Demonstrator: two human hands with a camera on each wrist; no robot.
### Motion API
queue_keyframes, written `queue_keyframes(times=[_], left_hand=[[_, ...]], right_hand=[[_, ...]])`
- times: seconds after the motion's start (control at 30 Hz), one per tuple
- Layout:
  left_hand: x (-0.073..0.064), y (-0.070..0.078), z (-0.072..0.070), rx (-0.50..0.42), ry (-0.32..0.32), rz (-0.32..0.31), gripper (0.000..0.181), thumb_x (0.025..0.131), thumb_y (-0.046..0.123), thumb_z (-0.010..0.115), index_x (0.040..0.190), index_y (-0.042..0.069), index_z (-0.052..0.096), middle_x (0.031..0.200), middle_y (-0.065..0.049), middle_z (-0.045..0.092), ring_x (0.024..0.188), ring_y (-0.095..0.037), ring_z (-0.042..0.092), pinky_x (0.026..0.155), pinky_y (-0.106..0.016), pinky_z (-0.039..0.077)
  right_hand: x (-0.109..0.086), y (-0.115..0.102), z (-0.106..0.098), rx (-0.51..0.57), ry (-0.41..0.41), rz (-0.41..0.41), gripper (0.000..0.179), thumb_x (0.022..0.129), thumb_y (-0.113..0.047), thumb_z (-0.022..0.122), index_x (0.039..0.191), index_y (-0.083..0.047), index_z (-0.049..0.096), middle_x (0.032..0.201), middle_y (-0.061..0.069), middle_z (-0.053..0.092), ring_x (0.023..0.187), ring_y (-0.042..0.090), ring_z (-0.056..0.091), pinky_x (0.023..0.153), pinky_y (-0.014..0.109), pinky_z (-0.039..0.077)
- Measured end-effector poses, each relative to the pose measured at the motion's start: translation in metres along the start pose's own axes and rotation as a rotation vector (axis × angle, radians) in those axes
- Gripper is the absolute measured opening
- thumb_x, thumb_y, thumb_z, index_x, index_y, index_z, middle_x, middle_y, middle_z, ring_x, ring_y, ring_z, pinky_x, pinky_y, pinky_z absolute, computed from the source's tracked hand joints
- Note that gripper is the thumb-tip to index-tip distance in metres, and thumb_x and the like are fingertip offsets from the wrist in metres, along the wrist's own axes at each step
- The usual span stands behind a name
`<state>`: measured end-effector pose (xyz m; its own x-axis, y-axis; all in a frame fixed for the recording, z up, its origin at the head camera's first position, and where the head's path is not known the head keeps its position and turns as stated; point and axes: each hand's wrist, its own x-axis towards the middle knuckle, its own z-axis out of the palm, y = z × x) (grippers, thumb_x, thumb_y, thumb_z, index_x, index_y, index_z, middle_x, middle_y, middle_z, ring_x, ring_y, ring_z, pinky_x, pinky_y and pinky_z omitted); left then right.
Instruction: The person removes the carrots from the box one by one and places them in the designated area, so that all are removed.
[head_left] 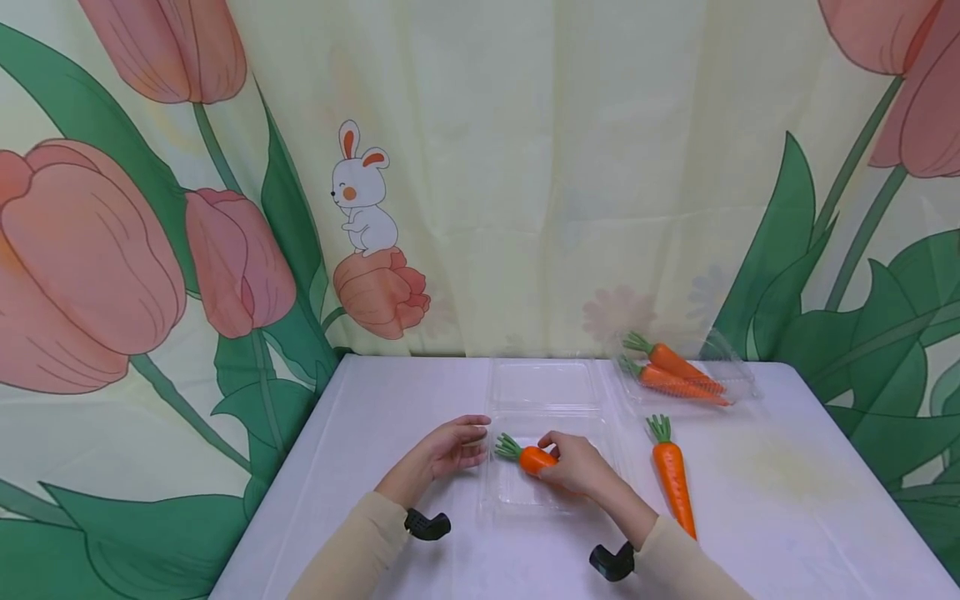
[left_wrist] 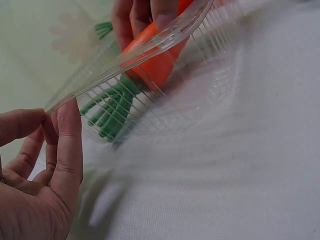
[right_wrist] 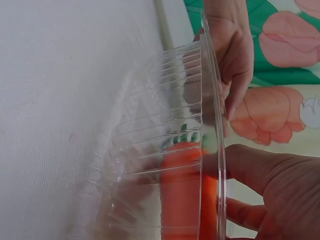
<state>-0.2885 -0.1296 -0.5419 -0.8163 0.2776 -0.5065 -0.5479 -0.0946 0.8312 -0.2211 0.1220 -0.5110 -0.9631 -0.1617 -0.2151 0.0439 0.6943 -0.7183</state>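
Note:
An orange toy carrot (head_left: 536,460) with a green top lies in the open clear plastic box (head_left: 517,493), its leaves pointing left. My right hand (head_left: 576,467) reaches over the box's right rim and grips the carrot's body, hiding its tip. My left hand (head_left: 450,447) is at the box's left rim; in the left wrist view its thumb and finger pinch the edge of the clear wall. The box's hinged lid (head_left: 543,385) lies folded back, away from me. Through the ribbed wall, the right wrist view shows the carrot's orange body (right_wrist: 181,195).
Another carrot (head_left: 672,479) lies on the white table (head_left: 375,400) right of the box, partly behind my right sleeve. A second clear box (head_left: 738,379) at the back right holds two carrots (head_left: 675,362). A curtain with printed tulips (head_left: 487,167) hangs behind the table.

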Motion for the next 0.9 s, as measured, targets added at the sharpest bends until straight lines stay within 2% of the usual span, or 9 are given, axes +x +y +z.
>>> queue_keyframes(times=[0.3, 0.9], left_hand=[[0.0007, -0.0021, -0.0002, -0.008, 0.013, 0.003, 0.033, 0.100, 0.015, 0.068, 0.133, 0.010, 0.064, 0.103, -0.004, 0.065, 0.078, -0.015, 0.067, 0.076, -0.030, 0.063], [-0.0005, -0.0015, 0.0010, -0.009, 0.010, 0.006, 0.032, 0.100, 0.014, 0.067, 0.132, 0.010, 0.064, 0.104, -0.006, 0.064, 0.078, -0.015, 0.067, 0.074, -0.029, 0.063]], right_hand=[[0.0015, -0.0012, 0.0039, 0.021, 0.013, 0.001, 0.039, 0.082, -0.014, 0.084, 0.116, -0.009, 0.068, 0.100, 0.006, 0.068, 0.088, 0.020, 0.059, 0.093, 0.046, 0.059], [-0.0034, -0.0028, -0.0059, 0.004, 0.006, -0.032, 0.043, 0.081, -0.016, 0.086, 0.120, -0.011, 0.068, 0.100, 0.006, 0.068, 0.088, 0.019, 0.060, 0.087, 0.041, 0.060]])
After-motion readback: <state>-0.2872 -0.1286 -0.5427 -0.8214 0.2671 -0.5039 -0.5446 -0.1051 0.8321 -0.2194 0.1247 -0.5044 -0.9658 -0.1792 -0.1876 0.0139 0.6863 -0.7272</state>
